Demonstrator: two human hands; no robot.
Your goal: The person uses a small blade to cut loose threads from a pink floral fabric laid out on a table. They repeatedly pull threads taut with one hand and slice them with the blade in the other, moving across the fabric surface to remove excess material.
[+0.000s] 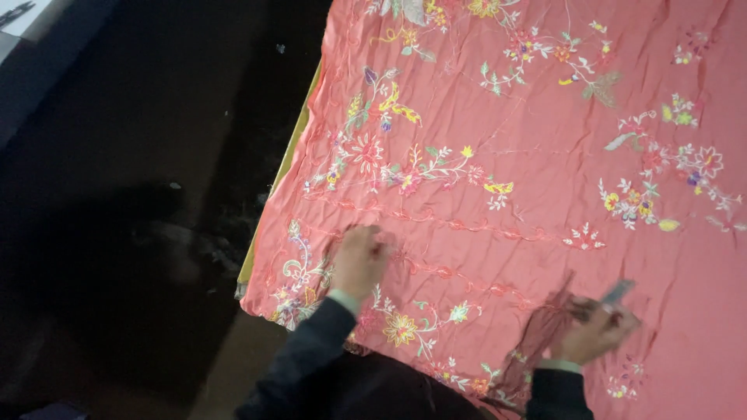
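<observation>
- The coral embroidered cloth [545,179] lies spread over the table, filling the view from 12 to 5 o'clock.
- Left hand [359,260], grip closed loosely, presses the cloth at 7 o'clock; keeping it flat should steady the fabric.
- Right hand [597,330] at 5 o'clock pinches a small grey tool [617,293]; kind unclear.
- A yellow-green underlayer [289,159] shows along the left edge; dark floor [117,194] beyond.

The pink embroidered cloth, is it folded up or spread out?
Spread out. The pink embroidered cloth lies open and creased across the surface, with the left hand pressing on it.
</observation>
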